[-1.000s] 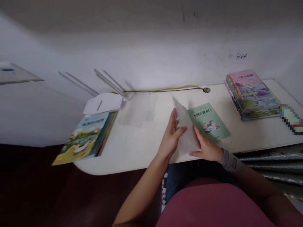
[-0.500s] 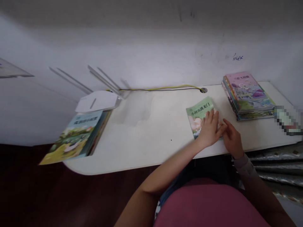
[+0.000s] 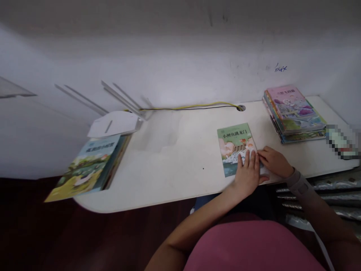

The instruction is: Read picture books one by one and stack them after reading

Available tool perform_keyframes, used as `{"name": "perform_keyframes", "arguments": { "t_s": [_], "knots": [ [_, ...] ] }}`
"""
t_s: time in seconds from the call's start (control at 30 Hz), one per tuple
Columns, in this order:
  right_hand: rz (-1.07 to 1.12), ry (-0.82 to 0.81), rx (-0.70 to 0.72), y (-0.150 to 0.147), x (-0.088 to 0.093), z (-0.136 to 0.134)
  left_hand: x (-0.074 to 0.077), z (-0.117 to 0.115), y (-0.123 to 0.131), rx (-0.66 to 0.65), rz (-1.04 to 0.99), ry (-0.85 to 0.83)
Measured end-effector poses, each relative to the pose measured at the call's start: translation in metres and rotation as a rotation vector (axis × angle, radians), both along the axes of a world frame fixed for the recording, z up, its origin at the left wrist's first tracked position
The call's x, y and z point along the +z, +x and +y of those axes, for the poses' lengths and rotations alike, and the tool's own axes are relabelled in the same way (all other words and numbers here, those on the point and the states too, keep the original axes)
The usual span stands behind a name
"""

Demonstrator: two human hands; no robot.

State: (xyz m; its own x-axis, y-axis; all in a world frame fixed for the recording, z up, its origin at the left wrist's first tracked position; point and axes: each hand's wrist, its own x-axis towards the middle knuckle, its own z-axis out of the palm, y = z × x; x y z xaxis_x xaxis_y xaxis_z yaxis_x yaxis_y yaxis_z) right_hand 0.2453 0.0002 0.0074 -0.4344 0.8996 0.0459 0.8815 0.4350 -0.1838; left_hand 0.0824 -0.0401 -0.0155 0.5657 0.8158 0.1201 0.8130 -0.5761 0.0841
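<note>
One slim picture book with a green illustrated paper cover (image 3: 232, 148) lies flat near the front edge of a white smooth-topped table (image 3: 169, 162), right of its middle. The left hand (image 3: 248, 175) rests on its lower right part, fingers extended, clamped on nothing; the right hand (image 3: 273, 162), with a grey band (image 3: 300, 184) at the wrist, meets the book's right edge, its fingertips just beside the left's. Whether it pinches a page or cover cannot be told. Risks, as judged: pressing down while the right fingertips pull could crease the cover or tear a leaf; a sideways push could slide the book off the near edge. The pile topped by a blue-and-yellow cover (image 3: 90, 165) overhangs the table's left end (the most exposed item noted), so a knock could tip it. Count: two hands; one book under them; two piles, the other topped by a pink-and-purple cover (image 3: 296, 107), their volumes too tightly layered to number; one white plastic router-like box (image 3: 113, 124); two thin cables, one yellow (image 3: 194, 105), one black (image 3: 208, 108); one round cable hole (image 3: 241, 108).
</note>
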Motion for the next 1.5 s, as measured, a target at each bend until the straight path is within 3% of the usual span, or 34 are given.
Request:
{"name": "perform_keyframes", "arguments": {
  "t_s": [0.1,0.17,0.27,0.37,0.47,0.63,0.83,0.93,1.0,1.13,1.23,1.33,1.4,1.5],
  "knots": [
    [-0.007,0.126,0.073,-0.011,0.003,0.004,-0.001,-0.001,-0.002,-0.020,0.008,-0.010],
    [0.045,0.174,0.263,-0.021,0.001,0.011,0.000,-0.001,-0.003,-0.051,0.007,-0.040],
    [0.052,0.104,0.595,-0.037,-0.006,0.028,0.003,-0.001,-0.004,-0.076,-0.010,-0.083],
    [-0.005,0.046,0.697,-0.045,-0.015,0.056,0.006,-0.003,-0.005,-0.052,-0.027,-0.085],
    [-0.026,0.058,0.655,-0.049,-0.021,0.092,0.005,-0.004,-0.006,-0.034,-0.029,-0.055],
    [-0.019,0.107,0.454,-0.060,-0.026,0.143,0.002,-0.001,-0.007,-0.062,-0.049,-0.070],
    [0.008,0.085,0.207,-0.073,-0.024,0.171,0.005,0.000,-0.014,-0.149,-0.155,-0.121],
    [0.107,0.172,0.040,-0.072,-0.019,0.161,0.010,0.002,-0.028,-0.163,-0.336,-0.218],
    [0.141,0.233,-0.021,-0.067,-0.016,0.142,0.012,0.006,-0.042,-0.054,-0.546,-0.251],
    [0.078,0.219,0.106,-0.044,-0.017,0.081,0.010,0.019,-0.075,0.287,-1.031,-0.305],
    [0.051,0.147,0.180,-0.025,-0.027,0.037,0.010,0.030,-0.094,0.519,-1.452,-0.590],
    [0.049,0.130,0.163,-0.014,-0.034,0.014,0.016,0.039,-0.104,0.653,-1.780,-0.782],
    [0.052,0.144,0.154,-0.012,-0.036,0.011,0.023,0.040,-0.105,0.675,-1.891,-0.840],
    [0.065,0.157,0.154,-0.014,-0.036,0.013,0.030,0.030,-0.099,0.557,-1.848,-1.103]
  ]
}}
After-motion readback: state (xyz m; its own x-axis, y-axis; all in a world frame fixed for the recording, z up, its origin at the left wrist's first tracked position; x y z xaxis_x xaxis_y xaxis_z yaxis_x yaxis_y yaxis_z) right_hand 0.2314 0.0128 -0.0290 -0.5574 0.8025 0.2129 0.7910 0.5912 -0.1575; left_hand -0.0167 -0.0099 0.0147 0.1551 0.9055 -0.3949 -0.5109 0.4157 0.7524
